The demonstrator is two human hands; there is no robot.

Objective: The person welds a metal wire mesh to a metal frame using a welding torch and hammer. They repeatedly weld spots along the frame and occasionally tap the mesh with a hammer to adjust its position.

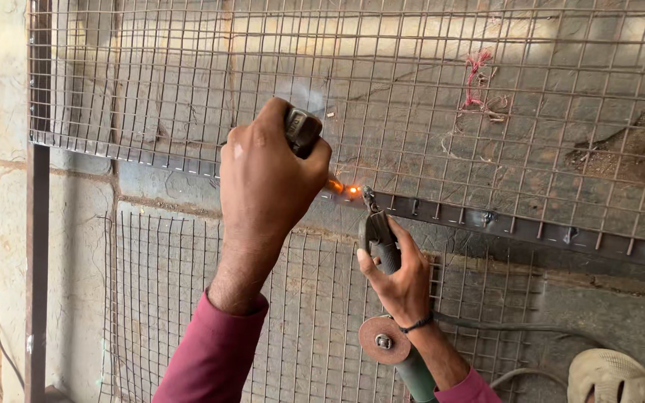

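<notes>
One dark metal post point(37, 261) runs down the left edge of the frame, and two panels of wire mesh point(487, 112) lie across the middle, one above and one below a single flat steel bar point(524, 227) that slants from the left centre to the right edge. Left of centre, the left hand point(266, 179) is closed tight around a welding holder point(301, 130), whose tip is hidden behind the fingers; one orange glow point(345, 189) burns on the bar just right of that hand, with a wisp of smoke above. Right of it, the right hand point(401, 280) is wrapped around a pair of pliers point(376, 227), jaws touching the bar beside the glow. One angle grinder point(390, 343) lies beneath that wrist, partly covered. One red thread point(476, 75) hangs on the upper right mesh. A pale sandal point(610, 377) is cut off at the lower right corner. No labels show.
</notes>
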